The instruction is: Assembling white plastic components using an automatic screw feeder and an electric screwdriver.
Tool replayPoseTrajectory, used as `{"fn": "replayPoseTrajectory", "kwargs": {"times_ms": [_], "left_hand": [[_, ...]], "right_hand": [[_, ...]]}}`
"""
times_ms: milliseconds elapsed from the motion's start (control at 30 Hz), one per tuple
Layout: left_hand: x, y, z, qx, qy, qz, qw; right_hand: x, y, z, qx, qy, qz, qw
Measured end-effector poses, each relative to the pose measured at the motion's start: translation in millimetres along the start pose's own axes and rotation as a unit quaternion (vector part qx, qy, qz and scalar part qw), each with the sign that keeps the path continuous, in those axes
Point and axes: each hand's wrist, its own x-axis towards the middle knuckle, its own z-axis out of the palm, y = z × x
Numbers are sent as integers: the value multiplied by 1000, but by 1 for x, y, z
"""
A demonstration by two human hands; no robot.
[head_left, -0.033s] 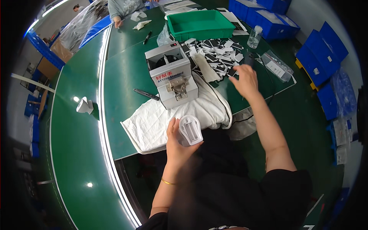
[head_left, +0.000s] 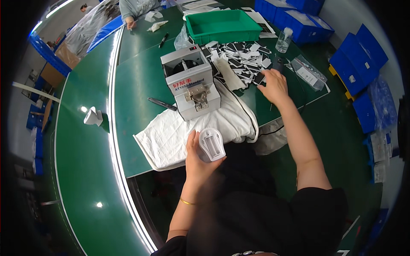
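My left hand is closed round a white plastic housing, rounded at the top, with a recessed rectangular bay facing up. It is held above my lap, just off the table's near edge. My right hand reaches to the right end of a loose pile of flat black and white pieces. Its thumb and fingers are apart around a black-faced piece; a firm grip on it is not visible. Between the hands and the far side stands a grey-white benchtop machine with a metal fixture on its front.
A white cloth lies under the machine, beside a black pen. Behind the pile are a green tray and a clear bottle. A bagged part lies rightward. Another white part rests on the left green surface. Someone's hand shows far off.
My right hand has shifted slightly up and away at the pile's edge. My left hand and the housing stay in place.
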Motion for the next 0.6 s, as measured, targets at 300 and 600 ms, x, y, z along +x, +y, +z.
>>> {"fn": "replayPoseTrajectory", "kwargs": {"times_ms": [300,600], "left_hand": [[9,-2,-3,-27,-2,-6,1000],[5,-19,-2,-79,0,-3,997]], "right_hand": [[28,28,30,-83,-22,-100,991],[-20,-38,-33,415,-56,20,908]]}}
